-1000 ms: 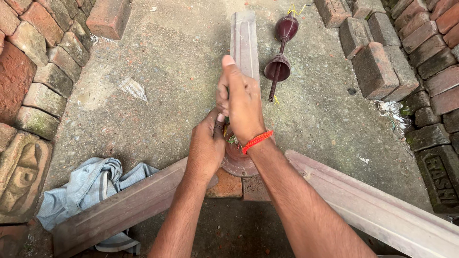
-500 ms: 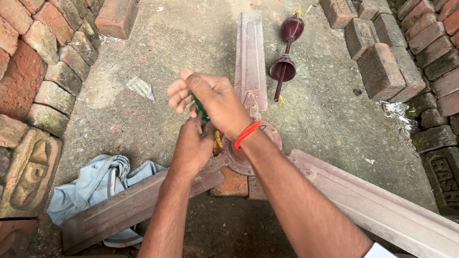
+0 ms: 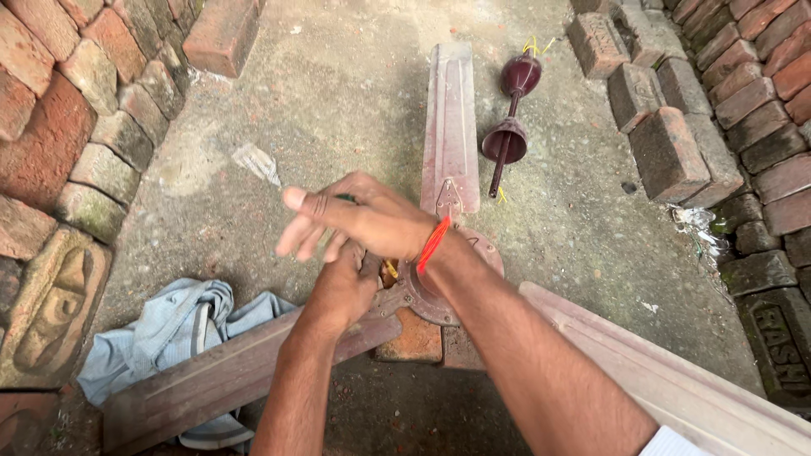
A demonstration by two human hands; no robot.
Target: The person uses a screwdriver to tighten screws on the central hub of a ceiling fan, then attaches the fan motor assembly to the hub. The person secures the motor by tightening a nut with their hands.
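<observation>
Risk of the slim green-handled tool (image 3: pixel 345 198) slipping off the round reddish-brown metal fan hub (image 3: pixel 439 291), propped on a brick on the concrete: right hand (image 3: pixel 367 221) flat-palmed over it, fingers loosely extended; left hand (image 3: pixel 342 287) curled below, grip unclear.

place: outdoor yard workspace | signs: bare concrete ground (image 3: pixel 338 93), stacked bricks (image 3: pixel 701 110) both sides

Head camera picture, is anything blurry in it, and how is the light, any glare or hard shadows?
Head view: the right hand is motion-blurred at the fingertips, while the left hand, fan blade and bricks look sharp. Light is soft and even daylight, with no glare and only faint shadows. Straight edges bow slightly towards the frame's borders.
</observation>
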